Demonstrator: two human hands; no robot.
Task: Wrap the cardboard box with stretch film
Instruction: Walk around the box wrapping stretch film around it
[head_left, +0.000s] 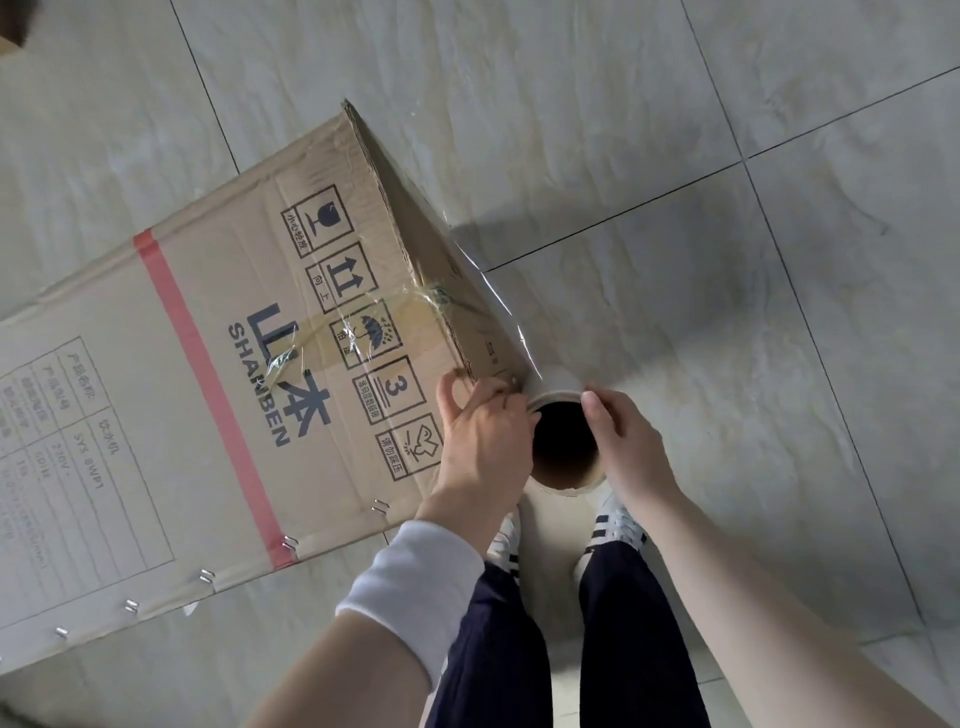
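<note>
Brown printed cardboard box (234, 364) with a red tape stripe sits on grey floor tiles (675, 156). Clear stretch film (496, 293) clings to its side, fed from a cardboard-cored roll (558, 383) just beside the box's corner. Left hand (483, 441) and right hand (628, 447) both have their fingers curled round the roll.

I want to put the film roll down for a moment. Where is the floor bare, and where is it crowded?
Bare tiled floor lies right of the film roll and beyond the far corner of the cardboard box. It is crowded at the box's near corner, where the left hand, right hand, stretched film and shoes meet.
</note>
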